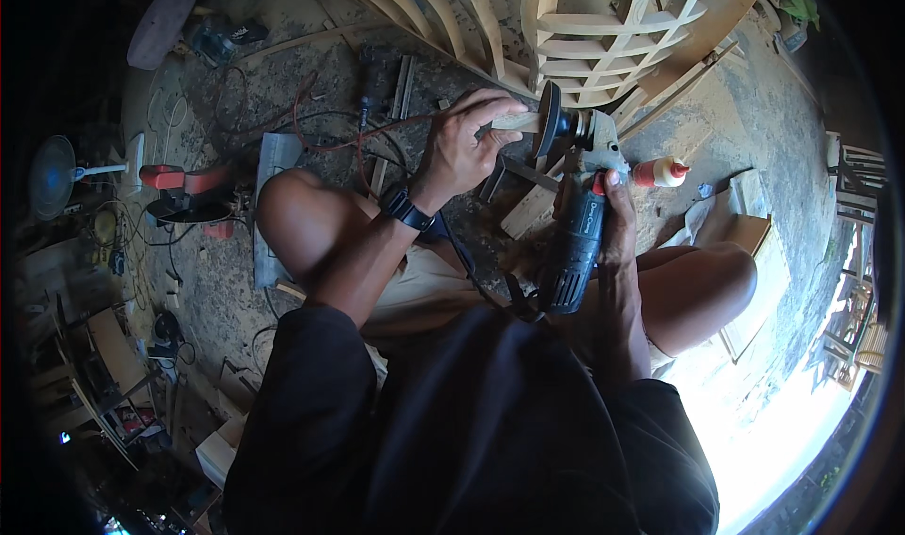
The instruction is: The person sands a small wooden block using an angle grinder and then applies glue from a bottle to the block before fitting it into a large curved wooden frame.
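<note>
- Dark blue-green plastic and grey metal for the angle grinder (576,238), up off the floor (212,295) in the grasp of the right hand (618,216), with the head pointing away from the torso and the abrasive disc (547,125) turned toward the left hand (465,148).
- Probably heavy for one-handed use, with much of the mass in the motor housing and the head; stiff all through, sturdy under a firm squeeze, perhaps slick where dusty.
- Best taken around the motor housing, behind the grey gear head, well clear of the disc.
- Pale wood for the small block (514,121), between the left fingertips and the disc face; presumably light, stiff and dry, easy to pinch but easily snatched away or split at a thin end.
- Best gripped at the end farther from the disc, with fingertips set back from the edge.
- Right hand: clamped around the grinder's housing, with the thumb along the upper side, just beside a red part near the gear head.
- Left hand: pinched on the block between thumb and fingers, close to the disc; impossible to tell whether in firm contact or barely apart at the block's far end.
- Right of the right hand: pale glue bottle (657,172) with a red cap; beyond both hands: slatted wooden framework (603,49).
</note>
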A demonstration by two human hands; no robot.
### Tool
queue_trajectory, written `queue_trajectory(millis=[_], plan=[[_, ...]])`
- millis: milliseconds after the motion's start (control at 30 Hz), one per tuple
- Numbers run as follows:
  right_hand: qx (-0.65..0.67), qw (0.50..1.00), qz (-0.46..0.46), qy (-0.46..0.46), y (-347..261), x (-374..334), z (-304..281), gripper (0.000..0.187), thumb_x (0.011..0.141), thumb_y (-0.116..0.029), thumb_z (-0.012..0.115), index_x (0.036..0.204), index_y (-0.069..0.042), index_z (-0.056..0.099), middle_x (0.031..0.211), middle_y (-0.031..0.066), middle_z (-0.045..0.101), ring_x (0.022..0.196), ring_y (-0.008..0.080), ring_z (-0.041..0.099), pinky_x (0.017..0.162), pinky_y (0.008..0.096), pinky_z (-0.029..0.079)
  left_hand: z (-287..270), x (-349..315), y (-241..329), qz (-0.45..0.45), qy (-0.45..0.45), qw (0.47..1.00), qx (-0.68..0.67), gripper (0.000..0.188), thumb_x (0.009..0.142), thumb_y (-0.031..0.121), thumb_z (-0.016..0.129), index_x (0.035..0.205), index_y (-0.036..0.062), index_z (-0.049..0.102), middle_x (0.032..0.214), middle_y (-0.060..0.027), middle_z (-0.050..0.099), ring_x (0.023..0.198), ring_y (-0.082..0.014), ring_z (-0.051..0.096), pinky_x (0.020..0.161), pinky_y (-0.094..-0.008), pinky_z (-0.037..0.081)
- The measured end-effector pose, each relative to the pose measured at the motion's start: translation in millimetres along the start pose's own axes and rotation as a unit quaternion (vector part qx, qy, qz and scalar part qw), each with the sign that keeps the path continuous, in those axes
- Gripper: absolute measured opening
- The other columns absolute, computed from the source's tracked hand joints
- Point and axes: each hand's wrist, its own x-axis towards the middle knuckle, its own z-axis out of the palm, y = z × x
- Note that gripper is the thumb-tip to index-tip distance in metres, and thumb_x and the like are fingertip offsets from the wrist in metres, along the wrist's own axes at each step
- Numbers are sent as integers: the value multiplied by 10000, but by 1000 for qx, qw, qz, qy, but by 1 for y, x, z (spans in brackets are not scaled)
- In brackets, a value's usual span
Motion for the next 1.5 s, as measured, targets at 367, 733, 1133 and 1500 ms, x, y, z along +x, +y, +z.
queue_trajectory(millis=[367, 733, 1133, 1500], plan=[[12, 1000, -5, 4, -2, 3, 4, 499, 1013, -336, 631, 1359, -44, 421, 1019, 211, 654, 771, 293, 722, 650, 414, 647, -3, 6, -9, -2, 9, 1000, -14, 303, 926, 104, 752, 1216, 43, 691, 1157, -118, 710, 1050, -256, 705, 913, -332, 540], [-88, 995, -40, 16, -5, -1, 14, 513, 1048, -433, 557, 1337, -16, 480, 967, 182, 670, 752, 255, 710, 648, 365, 622, -4, 10, -13, -60, 6, 998, -32, 296, 976, 173, 723, 1224, 25, 659, 1196, -111, 691, 1099, -213, 685, 944, -318, 523], [-48, 999, -18, 2, -4, 2, 5, 500, 1035, -347, 605, 1380, -52, 396, 996, 205, 665, 749, 273, 716, 639, 375, 633, 1, 3, -6, -31, 1, 1000, -6, 270, 910, 134, 759, 1161, 59, 696, 1166, -129, 710, 1061, -315, 698, 911, -374, 539], [-45, 999, -21, 4, -4, -1, 7, 477, 1037, -344, 599, 1355, -49, 402, 987, 207, 663, 751, 279, 715, 637, 379, 630, 0, 2, -6, -20, 5, 1000, -6, 282, 905, 154, 769, 1162, 63, 698, 1160, -129, 713, 1052, -318, 701, 912, -374, 541]])
